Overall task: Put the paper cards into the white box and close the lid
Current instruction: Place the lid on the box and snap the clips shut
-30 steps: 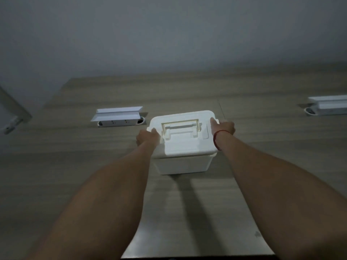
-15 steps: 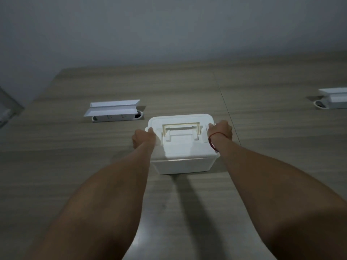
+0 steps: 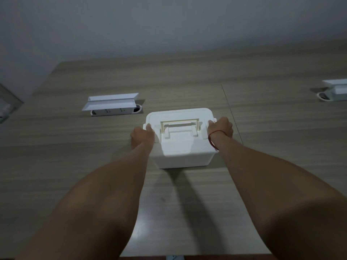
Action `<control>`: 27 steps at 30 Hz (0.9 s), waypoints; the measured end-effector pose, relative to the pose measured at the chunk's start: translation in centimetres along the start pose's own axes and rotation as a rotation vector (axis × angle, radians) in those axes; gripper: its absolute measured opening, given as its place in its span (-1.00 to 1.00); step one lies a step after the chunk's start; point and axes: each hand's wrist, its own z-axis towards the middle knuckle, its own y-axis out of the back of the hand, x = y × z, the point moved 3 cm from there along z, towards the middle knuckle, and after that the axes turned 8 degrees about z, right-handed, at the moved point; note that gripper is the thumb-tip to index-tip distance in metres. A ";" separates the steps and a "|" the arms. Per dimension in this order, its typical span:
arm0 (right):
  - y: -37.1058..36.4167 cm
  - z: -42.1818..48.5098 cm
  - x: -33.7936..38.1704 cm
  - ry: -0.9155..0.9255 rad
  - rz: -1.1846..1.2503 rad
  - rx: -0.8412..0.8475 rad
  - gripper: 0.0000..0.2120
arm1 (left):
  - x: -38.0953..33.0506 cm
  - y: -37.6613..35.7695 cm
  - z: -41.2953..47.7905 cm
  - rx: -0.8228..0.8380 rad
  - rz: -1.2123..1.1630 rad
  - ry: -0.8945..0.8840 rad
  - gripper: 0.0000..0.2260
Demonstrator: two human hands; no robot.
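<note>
White box (image 3: pixel 183 147) near the middle of the wooden table (image 3: pixel 262 128), lid (image 3: pixel 180 132) on top, handle (image 3: pixel 179 123) folded flat in its recess. Left hand (image 3: pixel 142 135) pressed to the lid's left end, fingertips (image 3: pixel 149 127) curled over the rim by the side tab. Right hand (image 3: pixel 220 127) mirrored at the right end, wrapped over the edge near the other tab, a red band (image 3: pixel 213 137) at the wrist. Both hands closed against the lid, one at each end, neither lifting the box clear of the table as far as can be seen.

No paper cards in sight anywhere on the table; probably inside already, though nothing here proves it. Judged the last step, then: seating and latching the lid. Dim light and washed-out white plastic, so hard to say whether the side tabs have snapped down or sit loose.

Next move likely to call for even downward pressure at both ends, then each tab pushed home against the wall of the box, with the box held from sliding on the smooth top.

Elsewhere: an open socket unit (image 3: pixel 112 106) back left, well apart from the box, and another (image 3: pixel 334 91) at the far right edge.
</note>
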 end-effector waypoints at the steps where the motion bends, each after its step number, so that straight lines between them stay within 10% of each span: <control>1: -0.1 -0.2 -0.3 -0.017 0.020 0.003 -0.60 | 0.0 -0.1 0.2 0.004 -0.012 -0.007 -0.51; 12: -1.2 0.1 -2.2 -0.250 0.350 0.116 -0.37 | 0.9 -1.5 2.1 0.286 -0.250 0.082 -0.27; 16: -0.9 0.4 -2.5 -0.366 0.500 0.158 -0.18 | 1.3 -1.0 2.8 0.062 -0.133 0.009 -0.29; 27: -1.2 -0.3 -3.0 -0.028 0.102 -0.110 -0.41 | 1.4 -1.2 1.1 0.008 -0.231 -0.064 -0.49</control>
